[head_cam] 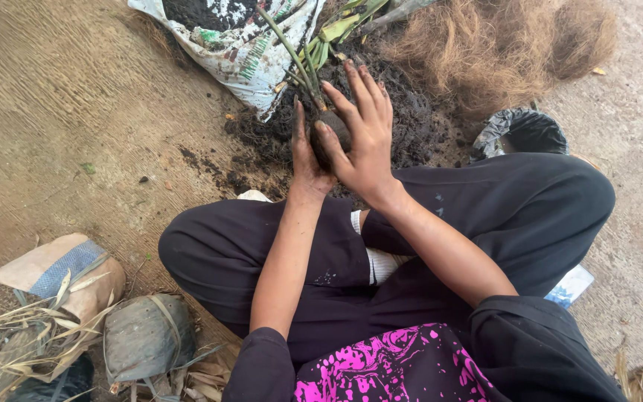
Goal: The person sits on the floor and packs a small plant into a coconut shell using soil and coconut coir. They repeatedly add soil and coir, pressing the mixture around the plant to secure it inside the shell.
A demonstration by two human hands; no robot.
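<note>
Pink-and-black patterned fabric [388, 365] fills the bottom edge of the view, cut off by the frame, above the black trousers [485, 216] of a person seated cross-legged on a bare concrete floor [61, 104]. Both forearms reach forward over the knees to a small dark ball of soil [334, 132], held just above a loose heap of dark potting soil [411, 119]. Green stems [295, 59] rise from the ball toward the top of the view, their ends lost among leaves.

Left hand [305, 152] cups the ball from the left, thumb up along its side; its fingers are hidden behind the ball, so how far they curl cannot be made out. Right hand [362, 130] lies over the ball from the right, fingers spread long and pressed against it, smeared with dirt. Between them the ball is clasped, most of its surface covered.

A printed white sack [243, 56] of soil lies open at the top, partly out of view. Beside it sits a mound of brown coconut fibre [500, 45]. A crumpled black plastic bag [522, 130] shows past the right knee, its contents unseen. At lower left, a brown paper sack [53, 272] with dry leaves and a grey pouch [146, 339] lie partly cropped.
</note>
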